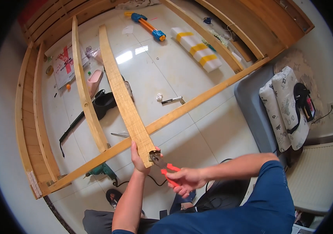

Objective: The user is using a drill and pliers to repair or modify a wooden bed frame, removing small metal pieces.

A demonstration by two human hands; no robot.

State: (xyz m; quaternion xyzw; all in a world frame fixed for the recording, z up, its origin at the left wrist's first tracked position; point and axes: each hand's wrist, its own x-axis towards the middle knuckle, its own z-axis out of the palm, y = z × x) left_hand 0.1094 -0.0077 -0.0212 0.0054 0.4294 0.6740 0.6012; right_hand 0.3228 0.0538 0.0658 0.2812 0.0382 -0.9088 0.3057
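My left hand (138, 159) is wrapped round the near end of a long wooden slat (123, 93), thumb along its left edge and fingertips showing at the right. Closed on the red handles of a pair of pliers (160, 160), my right hand (188, 179) comes in from the right. The jaws of the pliers meet a small metal bracket (154, 152) at the slat's end; whether they grip it I cannot tell. The slat lies across the side rail (197, 100) of a wooden bed frame and stretches away over the tiled floor.
Below the rail lies a green power drill (101, 169) with its cord. Inside the frame are a black blower-like tool (103, 103), a pink slipper (93, 82), a marker pen (172, 100), a blue-orange toy (149, 26) and a taped white package (197, 49). Fixed slats (81, 82) cross the frame.
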